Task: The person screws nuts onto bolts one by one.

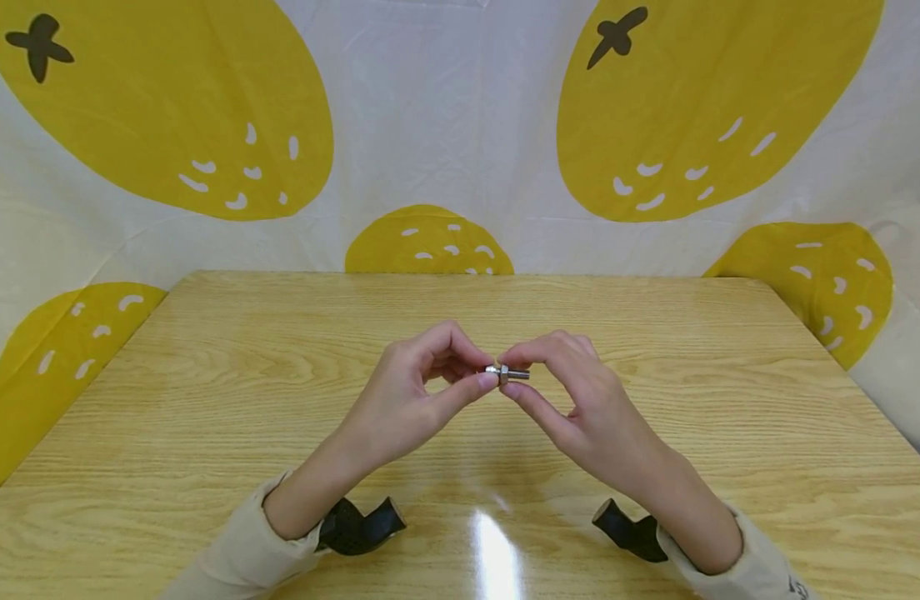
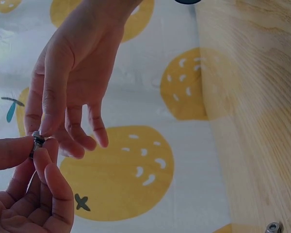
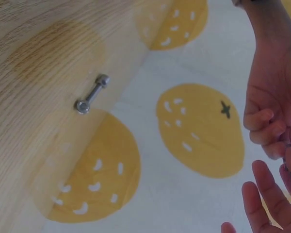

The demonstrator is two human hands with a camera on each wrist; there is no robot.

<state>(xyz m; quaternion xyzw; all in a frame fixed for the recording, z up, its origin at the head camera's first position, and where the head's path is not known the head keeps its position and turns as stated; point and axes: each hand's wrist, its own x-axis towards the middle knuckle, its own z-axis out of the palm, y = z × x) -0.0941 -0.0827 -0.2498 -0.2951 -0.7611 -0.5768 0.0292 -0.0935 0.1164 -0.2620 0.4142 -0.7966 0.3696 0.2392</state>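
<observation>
In the head view, a small metal bolt [image 1: 521, 374] with a hex nut [image 1: 503, 375] on it is held level over the table, between both hands. My left hand [image 1: 407, 396] pinches its left end between thumb and index finger, covering part of it. My right hand [image 1: 583, 396] has thumb and index fingertips right at the nut, with the threaded end pointing right between them. From the left wrist, the bolt [image 2: 37, 141] shows between the fingertips of both hands. The right wrist view has it mostly hidden behind fingers.
On the wood-grain table [image 1: 242, 400], a second metal bolt [image 3: 93, 93] with a nut on it lies in the right wrist view. Black curved mounts [image 1: 366, 529] sit at both wrists. A white cloth [image 1: 445, 108] with yellow fruit prints hangs behind the table.
</observation>
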